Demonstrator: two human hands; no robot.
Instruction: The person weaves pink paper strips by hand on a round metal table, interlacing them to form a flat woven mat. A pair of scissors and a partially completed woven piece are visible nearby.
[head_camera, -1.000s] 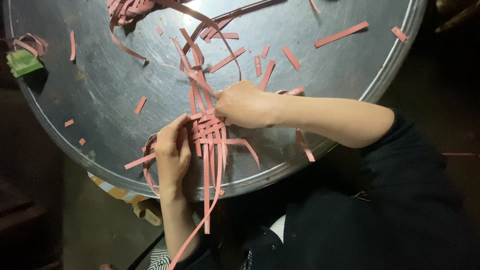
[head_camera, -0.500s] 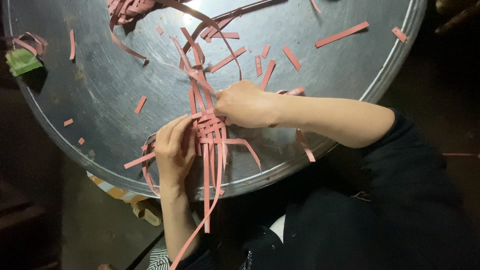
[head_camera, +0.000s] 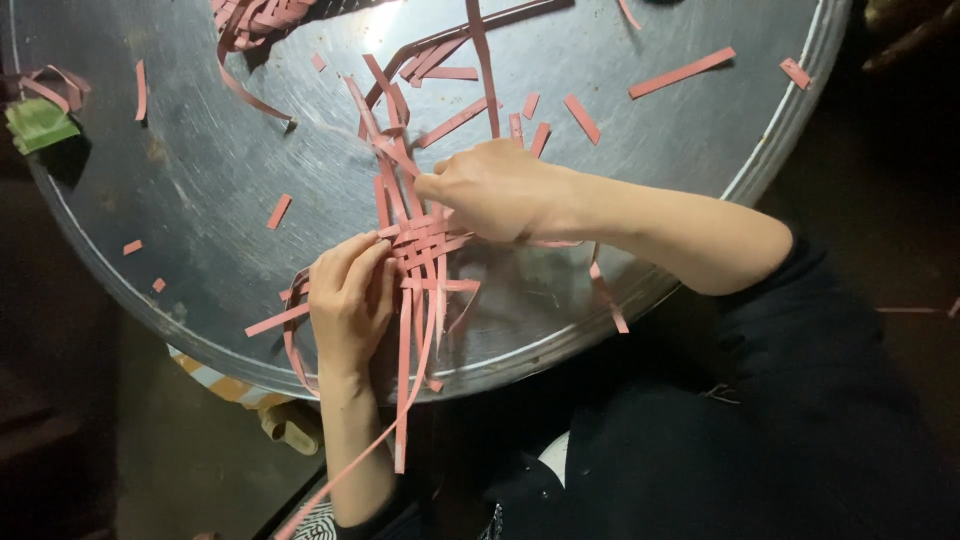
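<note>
Head view looks down on a round metal desk (head_camera: 200, 180), and both hands are on a patch of woven pink strips (head_camera: 425, 250). Left hand (head_camera: 350, 305) lies flat with fingers spread, pressing the weave down so it holds its shape. Right hand (head_camera: 495, 190) curls just above it, fingertips pinching one strip where it meets the weave. Long ends trail off the desk edge below the left hand. Cut pink scraps (head_camera: 680, 72) lie scattered beyond the right hand. Far left, a green folded scrap (head_camera: 40, 125); no labels show.
</note>
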